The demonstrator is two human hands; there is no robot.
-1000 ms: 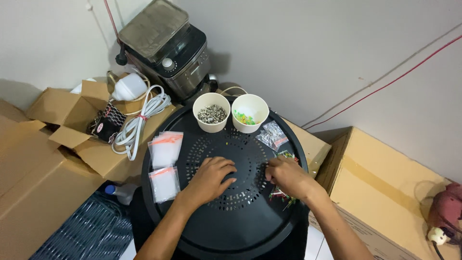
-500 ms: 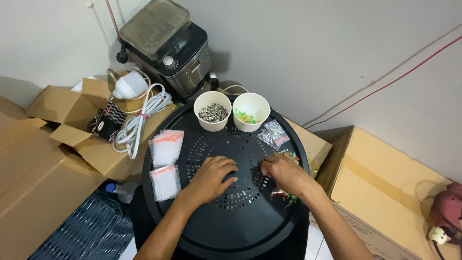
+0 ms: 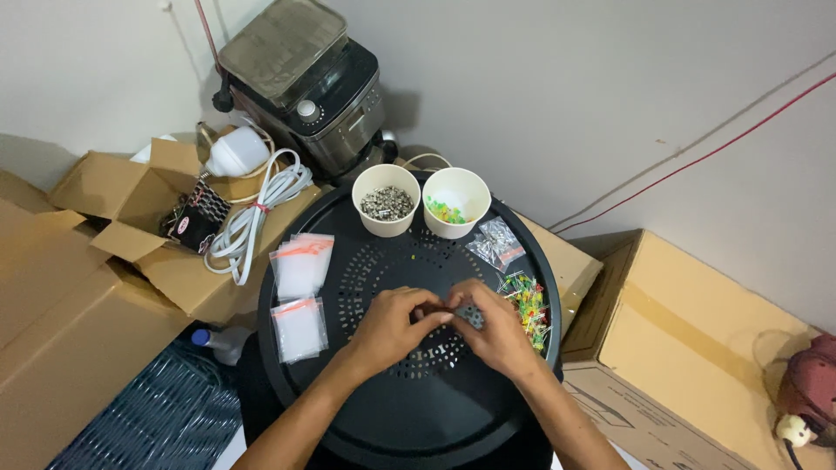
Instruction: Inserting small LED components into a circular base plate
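Both hands meet mid-tray over the round black perforated tray [image 3: 409, 409]. My left hand [image 3: 394, 326] has its fingers curled, tips pinching a small clear bag [image 3: 471, 315] of dark parts; my right hand [image 3: 493, 329] grips the same bag from the other side. Just right of it lies a bag of coloured bits [image 3: 529, 305]. Two paper cups [image 3: 386, 198] sit at the far rim, empty zip bags [image 3: 300, 264] on the left.
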